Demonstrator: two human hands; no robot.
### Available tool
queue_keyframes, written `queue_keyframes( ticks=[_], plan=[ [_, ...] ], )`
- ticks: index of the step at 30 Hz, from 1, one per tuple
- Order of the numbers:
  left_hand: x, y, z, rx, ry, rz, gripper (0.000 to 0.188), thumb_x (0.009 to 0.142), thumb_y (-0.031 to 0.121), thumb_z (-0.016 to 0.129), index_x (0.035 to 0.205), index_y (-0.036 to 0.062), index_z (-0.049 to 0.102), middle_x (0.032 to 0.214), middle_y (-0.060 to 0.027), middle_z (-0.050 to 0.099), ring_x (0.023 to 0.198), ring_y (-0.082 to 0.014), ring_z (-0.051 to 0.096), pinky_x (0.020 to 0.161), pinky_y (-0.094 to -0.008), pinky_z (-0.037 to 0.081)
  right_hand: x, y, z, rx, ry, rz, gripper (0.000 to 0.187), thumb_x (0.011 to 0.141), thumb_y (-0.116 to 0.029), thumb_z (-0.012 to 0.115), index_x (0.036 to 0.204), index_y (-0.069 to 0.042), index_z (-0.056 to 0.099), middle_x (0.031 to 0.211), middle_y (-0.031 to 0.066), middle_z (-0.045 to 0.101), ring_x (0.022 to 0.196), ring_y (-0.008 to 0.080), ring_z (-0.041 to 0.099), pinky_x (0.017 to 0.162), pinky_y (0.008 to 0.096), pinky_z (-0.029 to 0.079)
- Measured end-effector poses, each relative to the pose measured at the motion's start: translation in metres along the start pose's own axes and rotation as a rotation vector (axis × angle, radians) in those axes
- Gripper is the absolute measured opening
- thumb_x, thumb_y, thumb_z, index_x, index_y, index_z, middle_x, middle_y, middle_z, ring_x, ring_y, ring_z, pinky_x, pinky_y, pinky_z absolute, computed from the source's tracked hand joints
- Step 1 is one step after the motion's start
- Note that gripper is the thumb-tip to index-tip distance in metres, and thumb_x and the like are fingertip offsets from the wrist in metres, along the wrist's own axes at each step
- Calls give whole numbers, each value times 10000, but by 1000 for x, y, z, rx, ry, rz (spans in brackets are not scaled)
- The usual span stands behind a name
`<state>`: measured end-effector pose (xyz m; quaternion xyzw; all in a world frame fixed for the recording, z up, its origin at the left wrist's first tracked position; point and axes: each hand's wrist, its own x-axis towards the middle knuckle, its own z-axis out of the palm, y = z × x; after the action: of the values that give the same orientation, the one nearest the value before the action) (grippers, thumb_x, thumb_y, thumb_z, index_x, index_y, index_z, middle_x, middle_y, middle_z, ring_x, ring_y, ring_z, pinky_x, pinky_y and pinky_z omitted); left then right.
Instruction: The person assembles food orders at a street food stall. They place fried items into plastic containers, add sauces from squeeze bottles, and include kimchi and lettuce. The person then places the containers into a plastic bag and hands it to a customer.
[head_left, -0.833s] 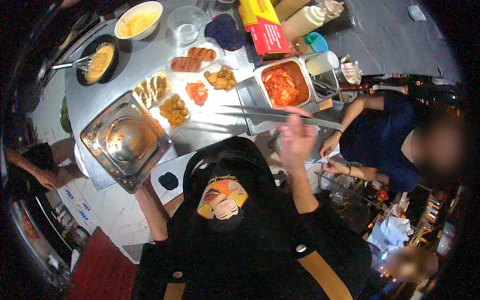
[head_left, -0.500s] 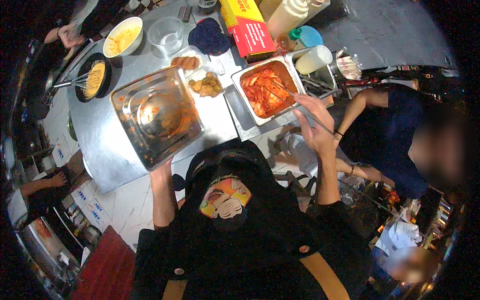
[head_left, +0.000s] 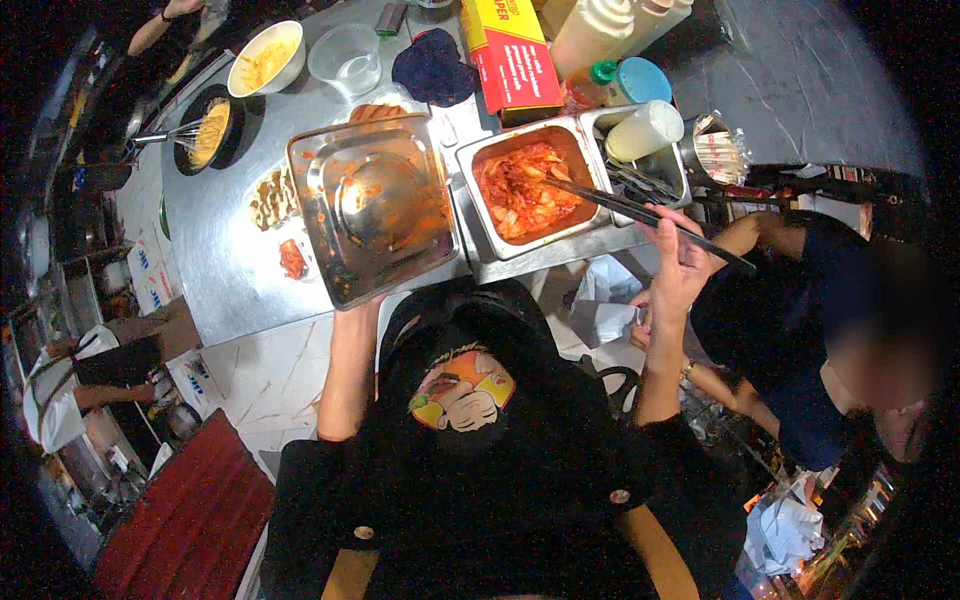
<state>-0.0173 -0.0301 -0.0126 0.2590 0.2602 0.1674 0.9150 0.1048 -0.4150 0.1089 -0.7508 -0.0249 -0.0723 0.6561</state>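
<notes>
1. The red-sauced food [head_left: 530,190] lies in a metal pan [head_left: 568,146] near the table's right end
2. Long dark tongs [head_left: 645,213] slant from the right, tips in that food
3. The right hand [head_left: 677,258] grasps the tongs, outside the pan's right rim
4. The left hand [head_left: 360,307] grasps a sauce-smeared metal lid [head_left: 378,205] at its near edge, fingers hidden beneath; the lid is left of the pan
5. Just right of the pan, a pale bottle [head_left: 640,132] leans over a container of utensils [head_left: 643,187]
6. Beyond stand a yellow-and-red box [head_left: 512,62] and a dark cloth [head_left: 434,68]
7. Far left, a whisk [head_left: 172,134] rests in a black bowl [head_left: 227,137]
</notes>
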Motion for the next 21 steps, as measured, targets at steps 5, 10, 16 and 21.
queue_keyframes(
  ticks=[5, 10, 16, 21],
  plan=[
    [19, -21, 23, 10, -38, -105, 770, 993, 571, 567, 1554, 87, 358, 1530, -203, 454, 1326, -423, 557, 1078, -639, 498, -7, -4, -27, 292, 274, 129, 314, 1049, -224, 640, 1186, 58, 643, 1125, 167, 704, 988, 224, 719, 907, 379, 632],
    [38, -42, 48, 4, -81, -250, 771, 990, 571, 570, 1553, 88, 361, 1533, -201, 452, 1326, -424, 557, 1084, -642, 492, -9, -51, -42, 463, 260, -14, 373, 1070, -266, 600, 1211, 80, 608, 1146, 190, 699, 975, 227, 723, 894, 362, 628],
    [49, -66, 83, -86, -168, -473, 772, 986, 572, 573, 1551, 90, 364, 1537, -197, 450, 1326, -425, 558, 1092, -646, 485, -27, -105, -12, 572, 44, -133, 404, 1101, -273, 533, 1325, 63, 543, 1113, 152, 692, 1039, 210, 690, 981, 327, 570],
    [23, -24, 48, -182, -200, -494, 772, 983, 572, 576, 1550, 91, 367, 1541, -195, 449, 1325, -426, 558, 1098, -648, 479, -68, -85, 48, 470, 71, -10, 371, 1075, -276, 585, 1246, 53, 589, 1140, 193, 694, 1005, 258, 702, 892, 388, 616]
  ],
)
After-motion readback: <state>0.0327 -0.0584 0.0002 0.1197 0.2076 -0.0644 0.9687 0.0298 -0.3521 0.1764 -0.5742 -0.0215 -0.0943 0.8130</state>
